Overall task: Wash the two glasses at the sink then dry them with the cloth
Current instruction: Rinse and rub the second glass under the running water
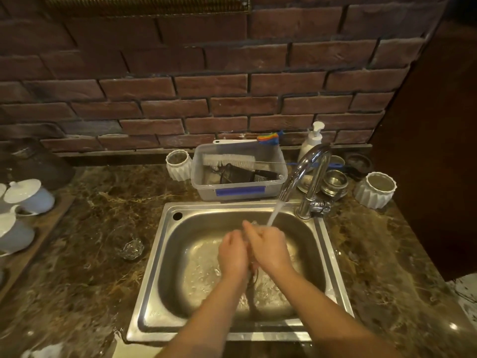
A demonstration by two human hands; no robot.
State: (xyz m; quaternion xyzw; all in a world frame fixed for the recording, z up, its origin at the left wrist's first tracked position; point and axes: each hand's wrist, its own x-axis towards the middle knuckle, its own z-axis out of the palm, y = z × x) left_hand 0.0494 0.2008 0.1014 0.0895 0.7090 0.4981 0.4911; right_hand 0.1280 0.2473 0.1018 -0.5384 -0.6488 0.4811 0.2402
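Observation:
Over the steel sink [152, 270], my left hand [232, 251] and my right hand [269, 248] are pressed close together around a clear glass [254, 224]. Only the glass's top edge shows between my fingers. Water [275, 213] runs from the chrome tap [304, 166] onto that glass and my right hand. My left hand grips it from the left and my right hand wraps it from the right. A second clear glass [133, 249] stands on the marble counter just left of the sink, apart from both hands.
A plastic tub [240, 189] with brushes sits behind the sink, flanked by white ribbed jars [178, 165] [375, 189]. A soap pump [312, 139] and metal cups [335, 182] stand by the tap. White lidded cups [28, 196] fill a tray at the left. A brick wall rises behind.

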